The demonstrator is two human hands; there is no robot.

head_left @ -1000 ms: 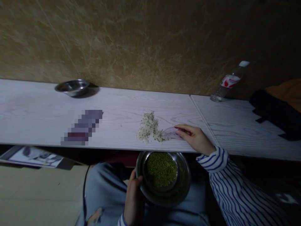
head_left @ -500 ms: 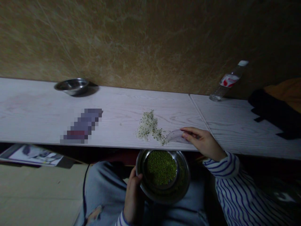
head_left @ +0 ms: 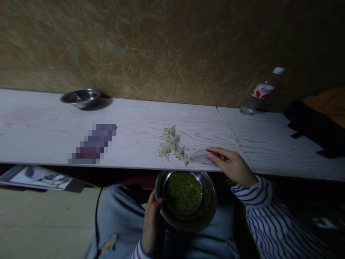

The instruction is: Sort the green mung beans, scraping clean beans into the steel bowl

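Note:
My left hand grips the left rim of a metal bowl, held over my lap just below the table edge. Green mung beans cover much of the bowl's bottom. My right hand pinches a clear plastic protractor between thumb and fingers, low over the table near its front edge. Left of the protractor lies a pile of white rice grains mixed with green beans, its tail reaching close to the protractor's curved edge.
A second metal bowl stands at the back left by the wall. A pixelated flat item lies left of the pile. At the back right are a plastic bottle and a dark and orange cloth item. The table is narrow.
Hardly anything differs. The protractor lies slightly flatter against the table, and my right hand has shifted a little; my left hand still grips the bowl.

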